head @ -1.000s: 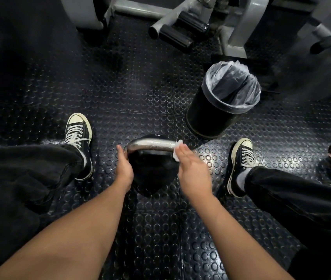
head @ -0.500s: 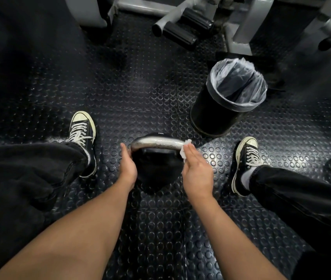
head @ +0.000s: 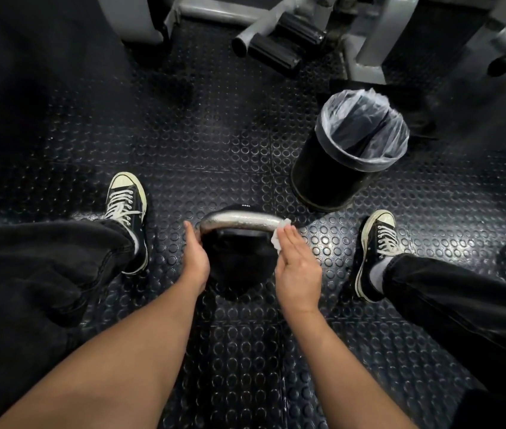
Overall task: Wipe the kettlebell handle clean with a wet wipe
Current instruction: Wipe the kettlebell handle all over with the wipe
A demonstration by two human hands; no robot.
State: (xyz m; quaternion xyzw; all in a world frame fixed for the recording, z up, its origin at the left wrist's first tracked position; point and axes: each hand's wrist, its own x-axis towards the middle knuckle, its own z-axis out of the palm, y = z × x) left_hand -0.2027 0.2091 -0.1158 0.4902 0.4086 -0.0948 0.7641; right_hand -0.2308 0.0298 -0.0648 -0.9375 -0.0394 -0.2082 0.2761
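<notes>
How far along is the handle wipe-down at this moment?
Done: the white wet wipe is out and on the black kettlebell's silver metal handle. In hand: the right hand presses it at the handle's right end while the left hand steadies the left. Left: the bare middle; whether that is already clean cannot be told.

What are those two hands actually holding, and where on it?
The right hand presses a white wet wipe against the right end of the kettlebell handle. The left hand steadies the handle's left end.

Black studded rubber floor under kettlebell, lined bin, two sneakers and machine feet.
</notes>
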